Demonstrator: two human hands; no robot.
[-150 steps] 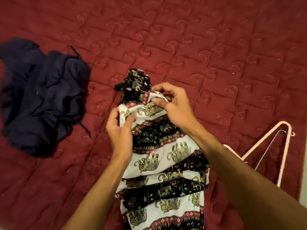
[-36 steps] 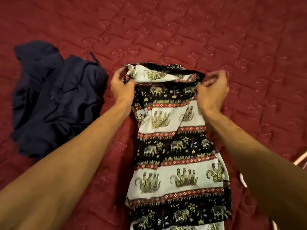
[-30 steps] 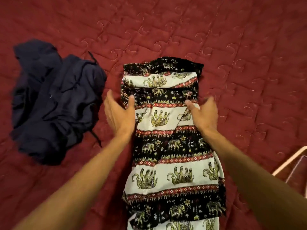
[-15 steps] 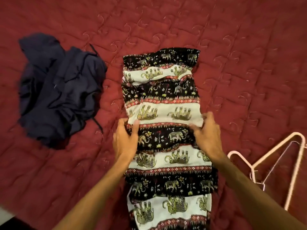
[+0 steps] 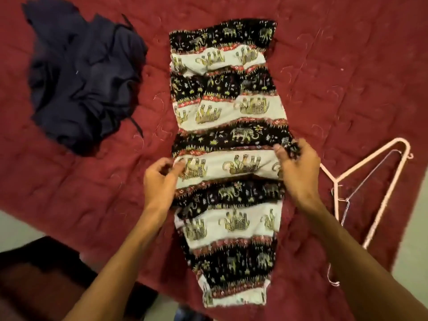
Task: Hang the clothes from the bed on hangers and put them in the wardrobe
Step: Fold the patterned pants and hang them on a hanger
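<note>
A long garment with black and white bands of elephant print point(image 5: 228, 112) lies flat and lengthwise on the red quilted bed cover point(image 5: 347, 66). My left hand point(image 5: 161, 179) pinches its left edge at about the middle. My right hand point(image 5: 298, 167) grips the right edge at the same height, a fold of black fabric between the fingers. A pink hanger point(image 5: 379, 179) lies on the cover just right of my right hand, with a thin metal wire hanger inside its outline. A crumpled dark navy garment point(image 5: 85, 75) sits at the upper left.
The bed's near edge runs diagonally across the lower left, with pale floor point(image 5: 20, 230) and a dark piece of furniture point(image 5: 37, 274) below it. Pale floor also shows past the bed's corner at the right point(image 5: 414, 228).
My hands let go of the garment's top end after laying it flat, then slid down its sides to the middle and pinched the edges. The view pulled back, showing the bed edge and hangers.
</note>
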